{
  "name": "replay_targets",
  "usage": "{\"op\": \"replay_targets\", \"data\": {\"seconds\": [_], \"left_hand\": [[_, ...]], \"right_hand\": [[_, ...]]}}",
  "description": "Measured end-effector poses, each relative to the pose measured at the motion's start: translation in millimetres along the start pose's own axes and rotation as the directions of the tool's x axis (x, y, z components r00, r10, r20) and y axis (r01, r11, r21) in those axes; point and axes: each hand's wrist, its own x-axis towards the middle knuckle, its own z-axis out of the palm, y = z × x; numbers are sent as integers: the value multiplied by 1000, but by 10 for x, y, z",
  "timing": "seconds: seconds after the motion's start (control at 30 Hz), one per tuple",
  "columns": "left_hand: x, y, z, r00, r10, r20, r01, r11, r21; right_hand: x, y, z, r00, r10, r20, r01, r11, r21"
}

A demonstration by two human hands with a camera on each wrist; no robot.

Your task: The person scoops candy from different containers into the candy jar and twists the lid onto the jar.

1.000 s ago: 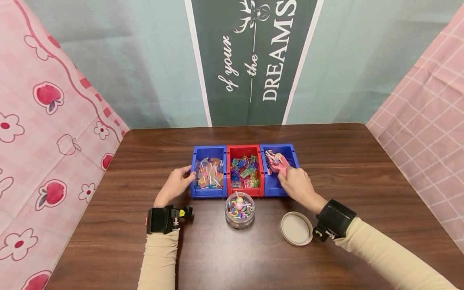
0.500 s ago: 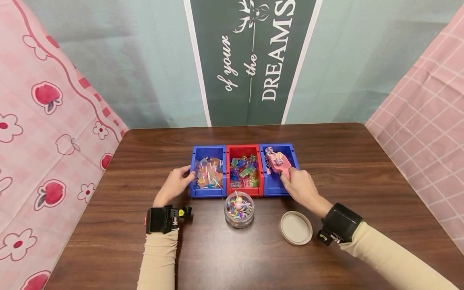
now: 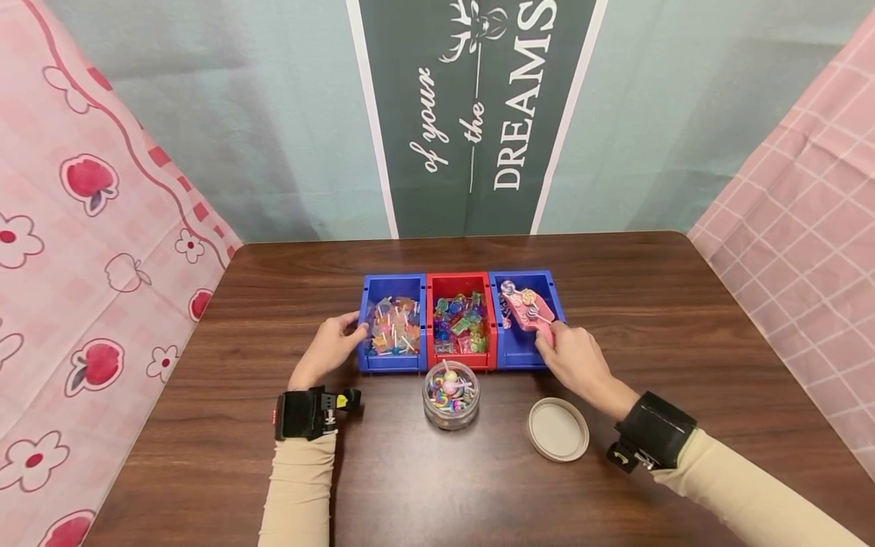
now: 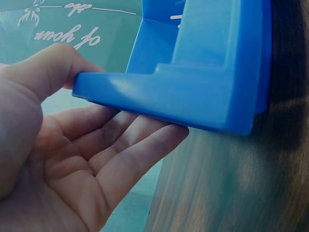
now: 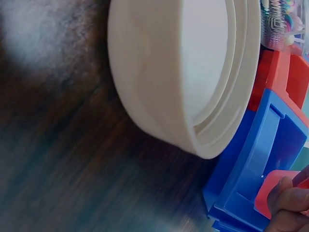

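My left hand (image 3: 331, 348) holds the side wall of the left blue bin (image 3: 394, 364), thumb over the rim and fingers along the outside in the left wrist view. That bin contains clear-wrapped lollipops (image 3: 395, 327). In my right hand (image 3: 577, 363) is the handle of a pink scoop (image 3: 544, 310), gripped inside the right blue bin (image 3: 516, 357). Swirled candy-like lollipops (image 3: 529, 298) lie in the scoop, and a few more sit beside it at the bin's left wall. The right wrist view shows curled fingers (image 5: 288, 200) around the scoop, partly cut off.
Between the blue bins stands a red bin (image 3: 463, 363) of colourful wrapped candies. A clear jar (image 3: 451, 419) filled with small lollipops is in front of it. To the right lies a round cream lid (image 3: 558, 431), inner side up, on the dark wood table (image 3: 437, 494).
The right hand has drawn the scoop a little right and toward the person, still within the right bin. The lollipops in it have shifted. My left hand stays put.
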Motion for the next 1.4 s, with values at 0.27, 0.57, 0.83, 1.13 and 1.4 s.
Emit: {"op": "replay_targets", "data": {"seconds": [0.27,0.57,0.83,1.13,1.4], "left_hand": [[20,-14,7,999,24,-21,-24,1000,12],[12,-1,3,1000,4,-23,-5,1000,-5],[19,-1,13,999,11,-37,-12,1000,-25],[-5,0,-12,1000,-18,6,18,999,-44],[1,3,-20,1000,-12,2,12,999,-39]], "right_hand": [[-73,17,-64,1000,-8,-9,8,1000,14],[-109,4,-90,1000,-4,30,4,1000,9],[-122,38,-115,999,-34,21,34,999,11],[-251,44,-245,996,-83,-14,83,996,29],[-325,33,-444,981,-174,-82,176,984,21]]}}
